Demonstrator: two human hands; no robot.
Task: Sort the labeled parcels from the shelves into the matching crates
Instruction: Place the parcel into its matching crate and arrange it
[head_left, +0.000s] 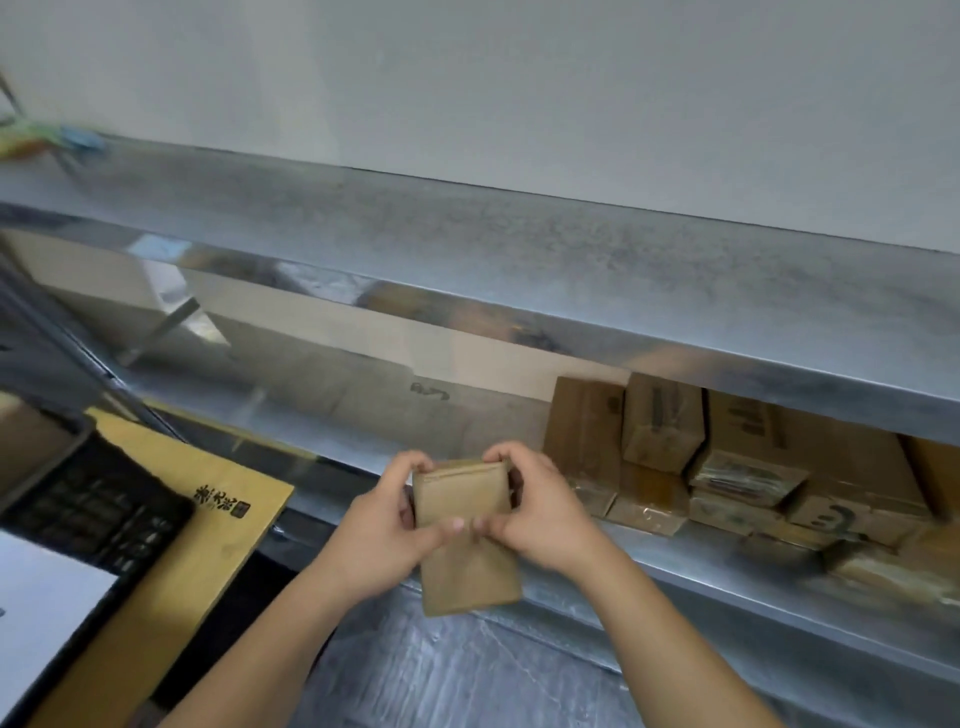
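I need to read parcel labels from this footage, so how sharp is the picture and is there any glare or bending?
Head view: motion blur smears the stacked brown cardboard boxes at right; the small tan cardboard parcel in both hands is sharper but shows no readable label; the steel shelf edge carries bright reflections; wide-angle distortion bends the shelves.

Plain brown parcel (467, 540), brown boxes (727, 457), mottled grey metal shelf (519, 249).
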